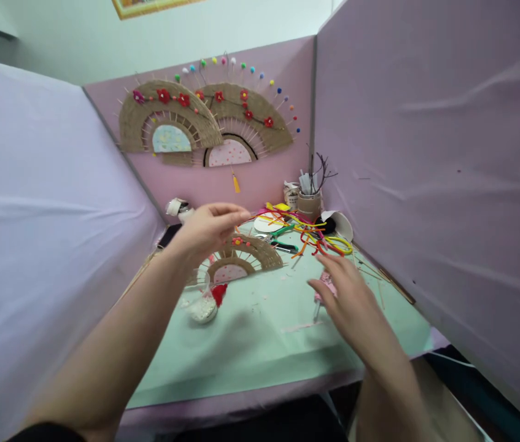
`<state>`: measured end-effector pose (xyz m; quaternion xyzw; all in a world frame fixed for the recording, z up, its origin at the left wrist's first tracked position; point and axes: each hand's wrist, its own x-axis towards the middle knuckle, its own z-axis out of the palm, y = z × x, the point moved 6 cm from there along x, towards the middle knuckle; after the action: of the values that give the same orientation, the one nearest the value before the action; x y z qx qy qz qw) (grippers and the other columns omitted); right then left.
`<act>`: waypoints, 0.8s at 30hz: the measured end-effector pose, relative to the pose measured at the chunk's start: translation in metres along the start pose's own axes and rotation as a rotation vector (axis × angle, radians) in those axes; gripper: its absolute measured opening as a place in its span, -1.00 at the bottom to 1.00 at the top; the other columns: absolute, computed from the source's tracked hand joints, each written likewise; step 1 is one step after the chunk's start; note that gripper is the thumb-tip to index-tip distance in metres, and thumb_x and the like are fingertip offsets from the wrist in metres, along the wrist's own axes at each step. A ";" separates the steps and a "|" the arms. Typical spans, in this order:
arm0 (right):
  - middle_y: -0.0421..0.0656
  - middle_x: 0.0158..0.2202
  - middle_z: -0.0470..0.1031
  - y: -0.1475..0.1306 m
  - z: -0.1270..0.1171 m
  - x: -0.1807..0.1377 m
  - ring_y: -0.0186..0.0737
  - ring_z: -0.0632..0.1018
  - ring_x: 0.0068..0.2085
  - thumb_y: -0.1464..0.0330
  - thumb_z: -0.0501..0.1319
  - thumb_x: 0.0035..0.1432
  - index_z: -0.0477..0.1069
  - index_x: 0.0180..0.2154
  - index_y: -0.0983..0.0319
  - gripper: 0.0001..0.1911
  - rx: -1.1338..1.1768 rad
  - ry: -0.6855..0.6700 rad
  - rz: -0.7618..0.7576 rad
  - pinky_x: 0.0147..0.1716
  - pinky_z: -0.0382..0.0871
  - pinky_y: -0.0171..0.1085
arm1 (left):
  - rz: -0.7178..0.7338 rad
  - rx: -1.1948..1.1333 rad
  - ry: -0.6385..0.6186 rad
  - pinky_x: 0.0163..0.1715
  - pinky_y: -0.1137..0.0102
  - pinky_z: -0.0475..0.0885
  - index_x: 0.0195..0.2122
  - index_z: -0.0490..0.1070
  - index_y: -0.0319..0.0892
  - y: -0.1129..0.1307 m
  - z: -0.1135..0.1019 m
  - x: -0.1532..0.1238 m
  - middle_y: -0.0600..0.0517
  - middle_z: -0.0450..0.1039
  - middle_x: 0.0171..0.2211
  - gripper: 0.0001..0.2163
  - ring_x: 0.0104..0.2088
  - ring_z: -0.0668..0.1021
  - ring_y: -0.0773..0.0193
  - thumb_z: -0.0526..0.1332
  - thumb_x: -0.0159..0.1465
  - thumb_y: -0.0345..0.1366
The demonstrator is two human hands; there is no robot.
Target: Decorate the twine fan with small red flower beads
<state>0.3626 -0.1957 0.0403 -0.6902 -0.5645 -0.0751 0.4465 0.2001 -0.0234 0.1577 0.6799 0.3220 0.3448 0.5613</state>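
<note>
My left hand is raised over a small woven fan lying on the table. Its fingertips are pressed together and point right; what they hold, if anything, I cannot make out. My right hand hovers at the right with thumb and fingers apart. Just behind its fingers is a pink patterned thing, partly hidden, with a thin grey rod below. A clear cup of white bits stands below my left hand, beside a small red piece. The small fan has a flower and a pink dotted centre, partly covered by my left hand.
Colourful pipe cleaners and green-handled tools lie at the back right. Behind them stands a jar with twigs. Thin sticks lie along the right edge. Large decorated fans hang on the pink back panel, between side panels.
</note>
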 end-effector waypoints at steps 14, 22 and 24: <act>0.09 0.13 0.36 -0.022 0.152 0.080 -0.06 0.39 0.15 0.56 0.01 0.15 0.29 0.15 0.31 -0.49 0.434 -0.066 0.081 0.15 0.25 -0.05 | 0.025 1.148 -0.278 -0.45 0.44 0.15 -0.54 0.53 -0.22 0.002 0.011 0.104 0.14 0.34 -0.63 -0.84 -0.49 0.34 0.36 0.34 -0.09 -0.23; 0.10 0.19 0.29 -0.025 0.151 0.078 -0.03 0.35 0.20 0.55 0.00 0.15 0.23 0.19 0.31 -0.46 0.429 -0.064 0.074 0.17 0.24 -0.03 | -0.084 1.151 -0.387 -0.49 0.40 0.06 -0.57 0.52 -0.18 -0.030 -0.002 0.127 0.13 0.31 -0.64 -0.81 -0.54 0.28 0.35 0.38 -0.13 -0.18; 0.11 0.19 0.29 -0.025 0.151 0.078 -0.05 0.35 0.20 0.55 -0.01 0.15 0.23 0.19 0.33 -0.46 0.434 -0.071 0.075 0.17 0.25 -0.05 | -0.108 1.128 -0.395 -0.51 0.40 0.04 -0.60 0.50 -0.19 -0.035 -0.005 0.130 0.13 0.27 -0.66 -0.78 -0.57 0.23 0.37 0.40 -0.16 -0.16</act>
<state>0.3086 -0.0348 0.0116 -0.6007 -0.5568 0.0890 0.5667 0.2668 0.0924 0.1377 0.9068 0.3790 -0.0409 0.1797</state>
